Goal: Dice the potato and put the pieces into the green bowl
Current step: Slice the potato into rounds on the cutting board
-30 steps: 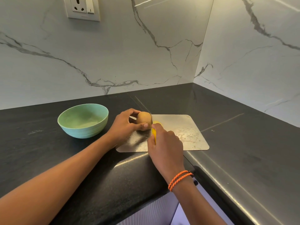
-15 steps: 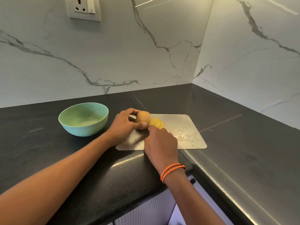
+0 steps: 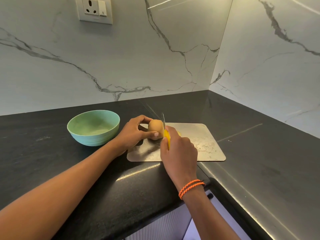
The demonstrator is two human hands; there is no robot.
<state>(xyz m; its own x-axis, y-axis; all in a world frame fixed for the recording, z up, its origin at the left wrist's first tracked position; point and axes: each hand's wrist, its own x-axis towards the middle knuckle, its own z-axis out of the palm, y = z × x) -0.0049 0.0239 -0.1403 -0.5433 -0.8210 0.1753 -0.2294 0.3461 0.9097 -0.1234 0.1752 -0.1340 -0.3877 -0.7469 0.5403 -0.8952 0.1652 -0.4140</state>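
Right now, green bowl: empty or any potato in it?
Empty. The bowl shows only its bare inside; the potato sits on the cutting board.

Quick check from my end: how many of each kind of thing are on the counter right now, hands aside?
Bowl: 1, green
Cutting board: 1, metal
Potato: 1, held by the left hand
Knife: 1, yellow handle, in the right hand
Cut slices: partly hidden, cannot count
Total: 4
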